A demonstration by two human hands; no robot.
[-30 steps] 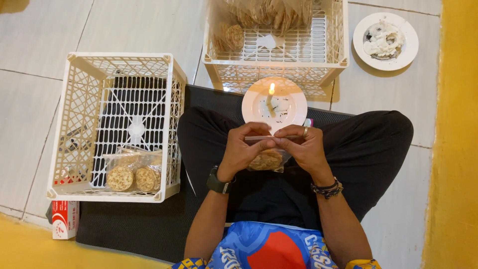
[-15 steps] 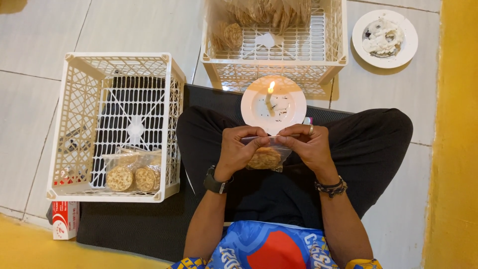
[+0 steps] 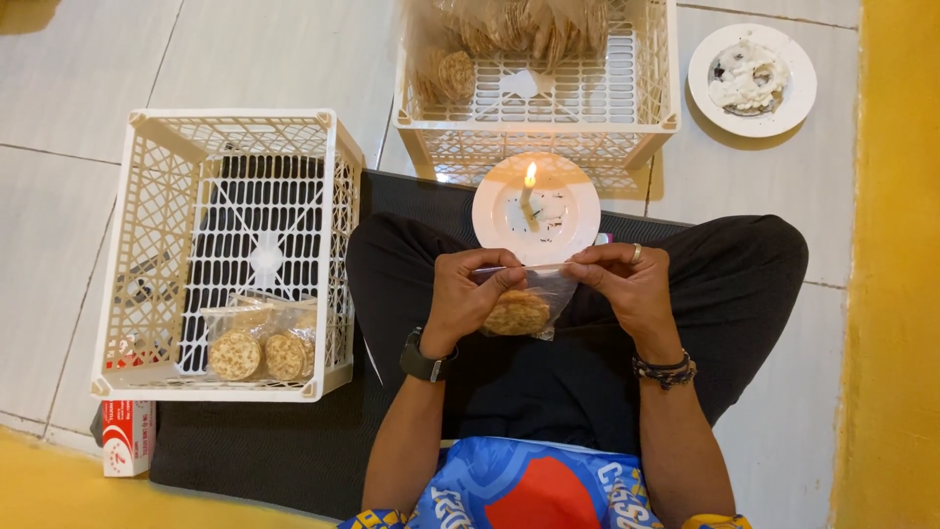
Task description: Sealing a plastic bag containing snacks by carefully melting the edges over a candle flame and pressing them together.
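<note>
A small clear plastic bag (image 3: 524, 306) with round crackers inside hangs over my lap. My left hand (image 3: 470, 296) pinches the bag's top edge on the left, and my right hand (image 3: 627, 286) pinches it on the right, stretching the mouth straight. Just beyond the bag stands a white plate (image 3: 573, 220) with a lit candle (image 3: 529, 191) on it. The bag's top edge sits a little below the plate's near rim.
A white plastic crate (image 3: 157, 245) at my left holds several sealed cracker bags (image 3: 262, 343). Another white crate (image 3: 534, 147) ahead holds loose crackers. A second white plate (image 3: 798, 83) with scraps lies far right. A small red and white box (image 3: 127, 436) sits near left.
Both hands have moved apart along the bag's top, pulling its mouth flat and taut. The bag has stayed over my lap near the candle plate.
</note>
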